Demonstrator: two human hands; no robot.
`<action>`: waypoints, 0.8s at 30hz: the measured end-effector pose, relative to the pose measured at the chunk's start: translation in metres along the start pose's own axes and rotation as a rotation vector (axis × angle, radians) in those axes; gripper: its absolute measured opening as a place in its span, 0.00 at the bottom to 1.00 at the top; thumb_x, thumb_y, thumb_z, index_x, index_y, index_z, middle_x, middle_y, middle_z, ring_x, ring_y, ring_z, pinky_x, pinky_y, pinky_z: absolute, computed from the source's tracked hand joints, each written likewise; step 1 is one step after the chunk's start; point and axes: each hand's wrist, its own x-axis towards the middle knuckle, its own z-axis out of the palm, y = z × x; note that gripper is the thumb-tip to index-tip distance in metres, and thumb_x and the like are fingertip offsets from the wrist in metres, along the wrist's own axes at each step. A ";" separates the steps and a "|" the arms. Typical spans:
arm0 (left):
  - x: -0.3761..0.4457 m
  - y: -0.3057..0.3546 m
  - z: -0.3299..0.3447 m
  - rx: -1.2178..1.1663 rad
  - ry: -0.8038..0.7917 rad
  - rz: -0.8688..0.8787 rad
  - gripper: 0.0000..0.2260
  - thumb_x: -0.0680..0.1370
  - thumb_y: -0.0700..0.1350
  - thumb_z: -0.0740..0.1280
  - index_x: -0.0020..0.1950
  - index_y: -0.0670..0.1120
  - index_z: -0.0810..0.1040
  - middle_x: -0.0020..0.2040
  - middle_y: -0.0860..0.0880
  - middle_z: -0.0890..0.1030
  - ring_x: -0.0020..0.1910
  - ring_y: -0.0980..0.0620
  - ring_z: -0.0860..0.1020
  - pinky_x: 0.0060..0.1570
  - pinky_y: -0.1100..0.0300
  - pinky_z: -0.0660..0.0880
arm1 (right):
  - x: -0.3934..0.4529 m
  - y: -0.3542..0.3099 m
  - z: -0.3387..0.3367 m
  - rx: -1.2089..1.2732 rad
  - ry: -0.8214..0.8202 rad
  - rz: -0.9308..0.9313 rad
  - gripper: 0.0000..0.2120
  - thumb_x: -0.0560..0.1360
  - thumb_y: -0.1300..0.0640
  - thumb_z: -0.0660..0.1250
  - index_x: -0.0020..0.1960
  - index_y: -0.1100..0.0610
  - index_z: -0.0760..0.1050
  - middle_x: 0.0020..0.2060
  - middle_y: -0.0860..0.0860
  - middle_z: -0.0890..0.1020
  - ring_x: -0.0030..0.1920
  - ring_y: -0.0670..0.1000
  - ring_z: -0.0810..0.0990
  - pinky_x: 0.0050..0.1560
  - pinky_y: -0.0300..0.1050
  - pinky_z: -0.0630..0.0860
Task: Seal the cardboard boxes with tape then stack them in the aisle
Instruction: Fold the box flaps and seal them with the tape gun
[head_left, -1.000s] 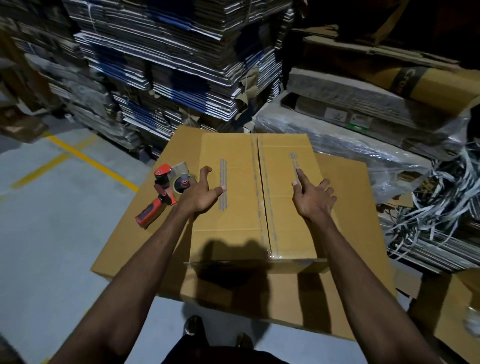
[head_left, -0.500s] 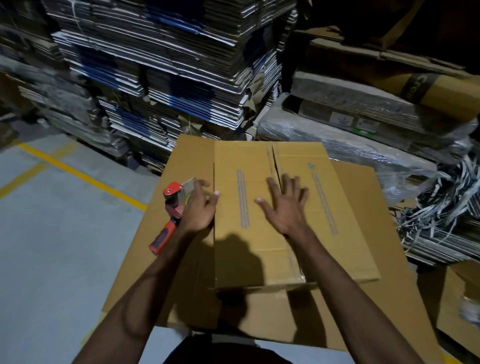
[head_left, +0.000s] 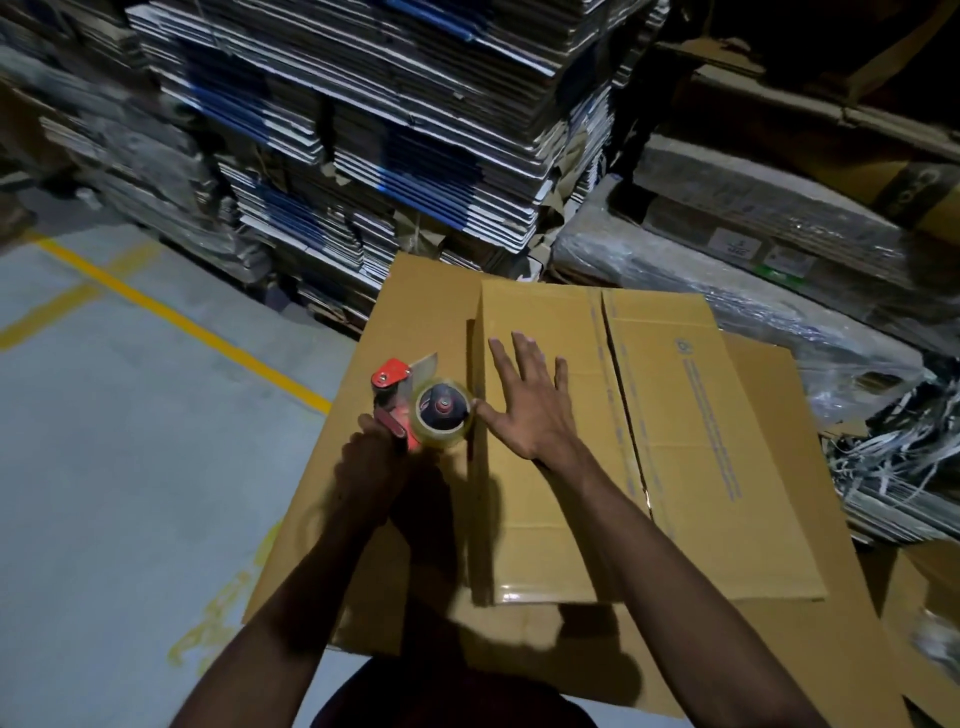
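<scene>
A brown cardboard box (head_left: 691, 441) lies in front of me with its two top flaps closed and a seam running down the middle. It rests on a larger flat brown box (head_left: 415, 322). My right hand (head_left: 530, 400) lies flat with spread fingers on the left flap of the box. My left hand (head_left: 371, 457) grips the handle of a red tape dispenser (head_left: 415, 405) with a clear tape roll, held upright just left of the box's left edge.
Tall stacks of flattened cartons (head_left: 363, 130) stand behind the boxes. Plastic-wrapped bundles (head_left: 727, 280) and loose white strapping (head_left: 898, 457) fill the right side. Grey floor with a yellow line (head_left: 171, 317) lies to the left. Another brown box (head_left: 924, 613) sits at the lower right.
My left hand has taken hold of the tape dispenser's handle and raised it upright. My right hand slid from the right flap across to the left flap.
</scene>
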 end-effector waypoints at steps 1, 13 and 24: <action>0.000 -0.002 0.001 -0.020 0.020 -0.017 0.25 0.78 0.56 0.72 0.62 0.40 0.67 0.54 0.38 0.81 0.55 0.35 0.80 0.48 0.48 0.74 | 0.000 0.000 0.000 -0.001 -0.001 -0.001 0.44 0.78 0.29 0.54 0.85 0.44 0.39 0.84 0.53 0.39 0.84 0.55 0.39 0.80 0.66 0.36; 0.046 0.026 -0.048 -0.579 0.025 -0.098 0.14 0.65 0.54 0.67 0.35 0.42 0.75 0.30 0.44 0.74 0.30 0.44 0.72 0.32 0.51 0.68 | -0.002 -0.001 -0.006 0.025 -0.007 -0.005 0.48 0.77 0.32 0.58 0.85 0.52 0.39 0.84 0.53 0.39 0.84 0.54 0.38 0.80 0.59 0.35; 0.048 0.104 -0.101 -0.747 -0.076 0.156 0.08 0.77 0.38 0.65 0.44 0.40 0.84 0.27 0.48 0.71 0.23 0.49 0.66 0.27 0.60 0.62 | -0.035 0.028 -0.014 0.173 -0.047 -0.159 0.52 0.72 0.39 0.73 0.86 0.49 0.48 0.85 0.49 0.47 0.84 0.52 0.45 0.83 0.55 0.48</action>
